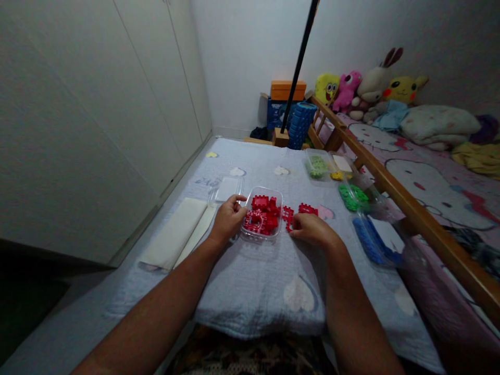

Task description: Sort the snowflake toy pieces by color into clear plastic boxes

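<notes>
A clear plastic container (261,237) filled with red interlocking plastic pieces (265,221) stands in front of me on the cloth. My left hand (231,217) grips its left rim between thumb and fingers. Just right of the container, my right hand (310,228) is closed with its fingertips on a red interlocking piece (288,214) that lies on the cloth. Another flat red piece (308,209) rests behind the right hand, partly covered by it. Behind my left hand lies a clear lid (237,183) with a white label.
On the right, clear containers hold green pieces (318,165), yellow pieces (340,176), darker green pieces (351,198) and blue pieces (369,242). A folded cream cloth (175,229) lies at left. A wooden bed rail (410,208) borders the right side; a black pole (300,62) rises at the far end.
</notes>
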The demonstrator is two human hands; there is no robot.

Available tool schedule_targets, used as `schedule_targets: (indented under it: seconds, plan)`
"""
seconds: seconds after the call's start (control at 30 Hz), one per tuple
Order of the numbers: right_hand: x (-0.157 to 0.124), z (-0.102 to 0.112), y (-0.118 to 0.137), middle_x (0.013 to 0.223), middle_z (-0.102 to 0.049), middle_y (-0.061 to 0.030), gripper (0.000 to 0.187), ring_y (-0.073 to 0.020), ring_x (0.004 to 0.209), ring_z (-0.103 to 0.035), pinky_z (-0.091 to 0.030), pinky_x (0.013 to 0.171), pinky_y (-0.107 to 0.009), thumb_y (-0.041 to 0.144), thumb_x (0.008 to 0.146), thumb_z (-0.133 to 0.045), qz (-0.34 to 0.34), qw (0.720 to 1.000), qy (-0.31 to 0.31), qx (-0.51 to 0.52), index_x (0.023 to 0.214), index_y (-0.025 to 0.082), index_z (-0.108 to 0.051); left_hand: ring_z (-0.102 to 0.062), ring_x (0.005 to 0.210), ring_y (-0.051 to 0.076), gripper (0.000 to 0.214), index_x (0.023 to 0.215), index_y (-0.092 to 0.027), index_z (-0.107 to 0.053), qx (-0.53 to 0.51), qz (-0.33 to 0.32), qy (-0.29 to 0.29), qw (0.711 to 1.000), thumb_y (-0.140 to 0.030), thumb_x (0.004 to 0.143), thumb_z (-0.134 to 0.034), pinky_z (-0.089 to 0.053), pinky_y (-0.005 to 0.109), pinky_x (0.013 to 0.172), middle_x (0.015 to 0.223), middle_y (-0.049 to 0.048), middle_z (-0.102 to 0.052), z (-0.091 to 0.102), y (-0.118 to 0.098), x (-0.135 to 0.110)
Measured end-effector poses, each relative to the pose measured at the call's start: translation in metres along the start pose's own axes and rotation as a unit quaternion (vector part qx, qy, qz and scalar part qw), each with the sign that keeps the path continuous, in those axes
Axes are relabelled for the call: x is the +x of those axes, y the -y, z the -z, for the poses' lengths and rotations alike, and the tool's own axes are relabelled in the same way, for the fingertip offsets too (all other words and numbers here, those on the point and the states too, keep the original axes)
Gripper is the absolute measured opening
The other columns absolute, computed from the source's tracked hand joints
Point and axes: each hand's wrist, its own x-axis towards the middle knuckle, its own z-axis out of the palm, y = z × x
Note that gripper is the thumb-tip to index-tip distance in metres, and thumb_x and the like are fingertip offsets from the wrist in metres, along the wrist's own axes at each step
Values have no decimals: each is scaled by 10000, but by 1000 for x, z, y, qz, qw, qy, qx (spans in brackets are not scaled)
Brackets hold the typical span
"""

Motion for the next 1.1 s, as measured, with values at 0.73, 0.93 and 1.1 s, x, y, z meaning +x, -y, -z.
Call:
schedule_targets:
  seconds: [0.73, 0.93, 1.1]
  plan:
    - [25, -6, 37, 1027, -639, -90, 69, -256, 1029, -578, -443, 952, -394, 139, 859, -680, 166, 952, -250, 64, 861, 208, -686, -359, 483, 97, 443, 1161, -189, -595, -67, 37, 46, 996, -326, 743, -645, -265, 222, 504, 551, -121, -400, -4, 4, -3]
    - [38, -9, 54, 1060, -659, -102, 48, -272, 1018, -537, -414, 916, -407, 192, 899, -709, 131, 959, -251, -24, 901, 218, -750, -365, 487, 91, 491, 1207, -179, -582, -84, 44, 58, 994, -329, 745, -655, -279, 212, 509, 562, -121, -420, -6, 7, -3]
    - [42, -14, 61, 1042, -684, -94, 80, -274, 1028, -545, -399, 891, -392, 248, 930, -715, 118, 964, -233, -50, 969, 235, -783, -365, 501, 91, 493, 1202, -161, -594, -89, 44, 60, 993, -326, 742, -656, -281, 209, 515, 567, -120, -414, -6, 5, -3]
